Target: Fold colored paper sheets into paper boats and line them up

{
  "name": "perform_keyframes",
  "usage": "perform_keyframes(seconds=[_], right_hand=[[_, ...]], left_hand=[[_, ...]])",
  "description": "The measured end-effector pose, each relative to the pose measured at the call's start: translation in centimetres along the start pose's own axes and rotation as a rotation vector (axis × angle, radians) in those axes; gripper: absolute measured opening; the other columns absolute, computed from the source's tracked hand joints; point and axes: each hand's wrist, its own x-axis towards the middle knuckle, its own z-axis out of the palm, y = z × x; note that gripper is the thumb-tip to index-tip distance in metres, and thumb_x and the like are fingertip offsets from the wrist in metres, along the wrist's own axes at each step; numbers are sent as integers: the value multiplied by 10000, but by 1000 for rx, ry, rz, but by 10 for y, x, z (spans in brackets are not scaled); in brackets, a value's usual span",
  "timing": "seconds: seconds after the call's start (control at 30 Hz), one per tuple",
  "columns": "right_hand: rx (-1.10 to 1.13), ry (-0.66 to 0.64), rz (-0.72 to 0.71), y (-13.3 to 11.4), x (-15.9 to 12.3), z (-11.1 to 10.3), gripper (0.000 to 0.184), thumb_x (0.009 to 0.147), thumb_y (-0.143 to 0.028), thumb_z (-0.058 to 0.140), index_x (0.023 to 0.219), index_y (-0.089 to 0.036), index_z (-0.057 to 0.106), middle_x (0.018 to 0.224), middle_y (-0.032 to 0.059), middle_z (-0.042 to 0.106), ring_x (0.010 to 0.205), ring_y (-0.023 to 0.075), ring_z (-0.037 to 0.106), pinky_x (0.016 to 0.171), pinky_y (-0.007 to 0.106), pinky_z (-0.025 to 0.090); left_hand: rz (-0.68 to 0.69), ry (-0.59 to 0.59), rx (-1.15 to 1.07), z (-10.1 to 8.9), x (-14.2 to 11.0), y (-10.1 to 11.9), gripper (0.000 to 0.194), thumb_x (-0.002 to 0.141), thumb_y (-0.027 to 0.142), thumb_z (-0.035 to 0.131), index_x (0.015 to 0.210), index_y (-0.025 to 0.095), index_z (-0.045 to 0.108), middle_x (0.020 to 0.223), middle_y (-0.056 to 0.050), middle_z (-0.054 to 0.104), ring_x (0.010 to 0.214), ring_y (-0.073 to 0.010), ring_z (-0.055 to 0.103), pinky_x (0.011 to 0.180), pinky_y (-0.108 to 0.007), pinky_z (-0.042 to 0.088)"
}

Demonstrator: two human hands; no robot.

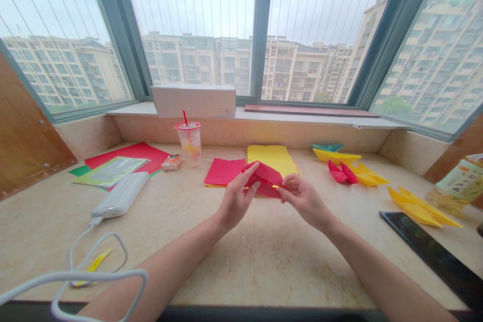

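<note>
Worktop (241,256): pale, mottled, stone-like, set in a bay under a green-framed window (199,10); apartment blocks and cloudy sky outside, thin vertical wires across the panes. Wood panels at both sides. On the ledge, a white box (194,100).

Folded red paper (268,173) held above the worktop, in front of a yellow sheet stack (271,157). Left hand (237,193) pinches its left side; right hand (305,195) grips its right edge with the fingertips. Hands apart, joined only by the paper.

Right: folded paper boats (368,175), dark phone (426,251), jar (458,183). Left: lidded cup (190,142) with red straw, white power bank (121,195) with cable.

Writing: dark lettering on jar label, small print on box; neither legible.
</note>
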Motion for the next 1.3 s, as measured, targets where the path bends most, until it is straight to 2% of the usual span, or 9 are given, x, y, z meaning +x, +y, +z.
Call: perform_keyframes(seconds=[0.3, 0.4, 0.57, 0.67, 0.77, 0.9, 1.03, 1.17, 1.3], right_hand=[[-82, -70, 5, -4, -4, 2, 341, 899, -474, 572, 1059, -180, 636, 936, 78, 701, 778, 187, 656, 700, 323, 522], [-114, -54, -26, -1, -4, 4, 321, 839, -442, 669, 1038, -190, 653, 1003, 82, 697, 838, 205, 664, 734, 335, 535], [-35, 22, -36, 4, -1, 4, 210, 798, -356, 722, 926, -195, 682, 933, 58, 697, 849, 209, 672, 776, 344, 541], [16, 38, -1, 3, 0, 2, 206, 799, -332, 717, 947, -200, 663, 908, 50, 703, 824, 200, 670, 754, 334, 541], [100, 27, 11, 2, 0, 2, 291, 797, -312, 713, 1048, -216, 602, 952, 51, 699, 844, 202, 668, 726, 326, 547], [165, 4, -23, 3, 1, 2, 559, 799, -285, 709, 1289, -249, 442, 925, 27, 686, 856, 201, 668, 732, 327, 552], [158, 21, 0, 1, 1, 0, 615, 812, -337, 705, 1342, -221, 414, 983, 63, 689, 914, 224, 678, 778, 351, 563], [136, -50, 59, -5, -1, -3, 758, 817, -422, 704, 1438, -211, 324, 1125, 120, 681, 965, 251, 689, 808, 382, 575], [21, -49, 41, -5, -1, -3, 583, 894, -512, 570, 1368, -188, 464, 1207, 144, 663, 1049, 264, 665, 872, 405, 556]], left_hand=[[-84, -22, -93, 4, -1, 4, 434, 916, 268, 552, 1348, 227, 540, 1258, -90, 632, 1037, -216, 658, 729, -258, 600], [-119, -34, -159, 7, -3, 5, 446, 905, 277, 573, 1347, 222, 537, 1246, -96, 634, 998, -214, 671, 733, -275, 604], [-192, -95, -348, 10, -5, 9, 478, 899, 302, 592, 1361, 221, 500, 1151, -85, 670, 866, -175, 687, 735, -288, 599], [-225, -38, -365, 8, -2, 10, 441, 917, 323, 568, 1340, 213, 509, 1060, -67, 686, 837, -151, 672, 735, -257, 573], [-266, 35, -377, 5, 2, 10, 523, 898, 322, 600, 1384, 203, 447, 955, -49, 696, 798, -140, 664, 716, -238, 549], [-346, 41, -471, 3, 6, 8, 632, 852, 320, 654, 1399, 157, 381, 922, -65, 716, 808, -166, 685, 737, -267, 551], [-399, 26, -467, 3, 7, 6, 514, 811, 333, 689, 1243, 136, 491, 890, -67, 720, 799, -185, 696, 700, -270, 560], [-434, -15, -454, 5, 5, 9, 361, 791, 375, 695, 1025, 132, 567, 810, -43, 697, 667, -172, 679, 584, -286, 576], [-431, -36, -450, 5, 5, 13, 311, 788, 373, 691, 953, 130, 588, 768, -29, 684, 653, -162, 674, 577, -278, 579]])
